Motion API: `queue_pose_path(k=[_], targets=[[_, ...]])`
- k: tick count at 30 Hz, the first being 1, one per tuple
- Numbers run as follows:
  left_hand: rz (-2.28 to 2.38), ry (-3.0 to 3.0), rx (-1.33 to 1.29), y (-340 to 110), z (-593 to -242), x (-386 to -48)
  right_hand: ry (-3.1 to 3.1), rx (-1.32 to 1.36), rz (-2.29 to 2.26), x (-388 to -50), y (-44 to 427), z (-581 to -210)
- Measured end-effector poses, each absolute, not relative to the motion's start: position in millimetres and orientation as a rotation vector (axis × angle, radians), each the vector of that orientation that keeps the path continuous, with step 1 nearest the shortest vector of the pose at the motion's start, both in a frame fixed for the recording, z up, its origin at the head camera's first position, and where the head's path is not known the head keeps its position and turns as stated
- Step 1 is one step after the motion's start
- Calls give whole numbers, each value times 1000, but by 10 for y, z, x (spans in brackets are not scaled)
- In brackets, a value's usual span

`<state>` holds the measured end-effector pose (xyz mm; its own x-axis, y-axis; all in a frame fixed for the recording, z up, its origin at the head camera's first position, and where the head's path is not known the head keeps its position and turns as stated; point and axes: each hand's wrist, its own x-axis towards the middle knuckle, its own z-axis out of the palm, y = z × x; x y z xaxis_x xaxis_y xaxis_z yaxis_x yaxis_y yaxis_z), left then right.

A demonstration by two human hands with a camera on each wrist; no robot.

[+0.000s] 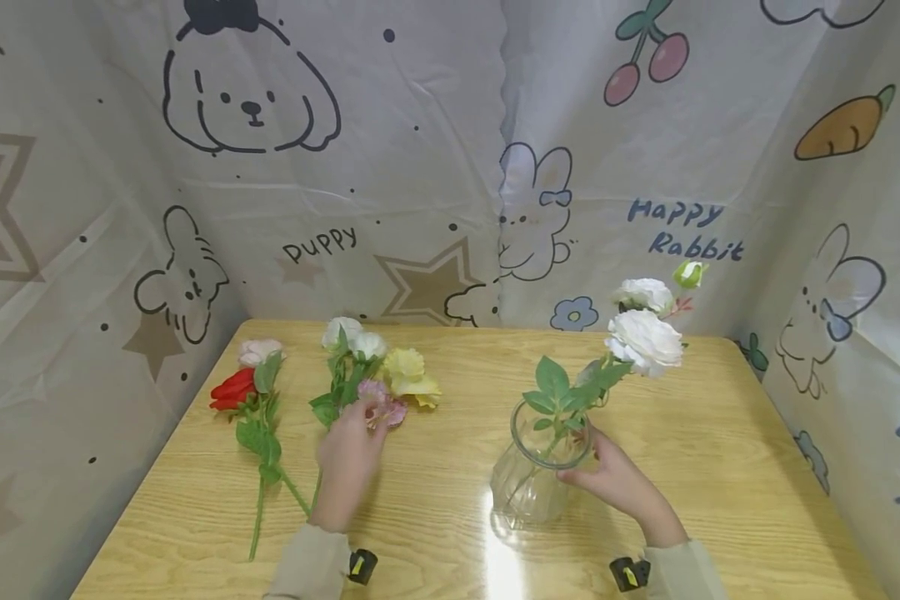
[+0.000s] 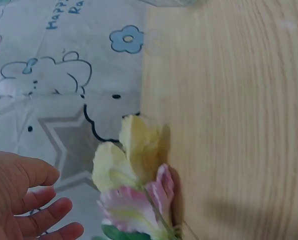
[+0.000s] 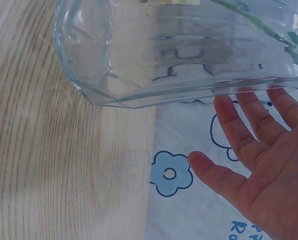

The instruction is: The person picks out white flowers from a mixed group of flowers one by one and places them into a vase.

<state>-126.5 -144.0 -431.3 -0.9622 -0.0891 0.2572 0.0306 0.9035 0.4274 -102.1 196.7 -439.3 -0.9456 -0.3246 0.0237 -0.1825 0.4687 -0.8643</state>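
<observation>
- Vase [image 1: 528, 492] of clear glass on a wooden desk [image 1: 435, 500], at 1 o'clock from the person; white roses [image 1: 644, 342] lean out of its mouth towards 2 o'clock.
- Right hand [image 1: 618, 479] holds the vase near its neck from the 4 o'clock side, fingers spread along the glass. This looks a sound hold: the tall blooms lean one way, so light, steady pressure should guard against tipping.
- Left hand [image 1: 348, 458] is at 11 o'clock, by a pink flower [image 1: 394, 412]. Its fingers are loosely parted, pinching nothing visible; whether a fingertip touches petals, I cannot tell.
- Yellow flower [image 1: 412, 379] overlaps the pink one towards 1 o'clock, so lifting one bloom may drag the other. Separating them gently first seems wise.
- Slim stem [image 2: 159, 212] crosses the pink petals. A thumb-and-finger pinch on a stem, just below the bloom, should spare soft petals from crumpling.
- Green leaves [image 1: 553, 379] crowd the far side of the vase's mouth; the near side, about 6 o'clock, looks the easier entry for another stem.
</observation>
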Motion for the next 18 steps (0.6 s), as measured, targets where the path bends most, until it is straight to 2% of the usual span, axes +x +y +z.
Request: queue_pose_path(k=[18], targets=[[-692,-2981,377,-1975,-4586,-1200,2543,-480,-1500,-1017,1963,-4399]])
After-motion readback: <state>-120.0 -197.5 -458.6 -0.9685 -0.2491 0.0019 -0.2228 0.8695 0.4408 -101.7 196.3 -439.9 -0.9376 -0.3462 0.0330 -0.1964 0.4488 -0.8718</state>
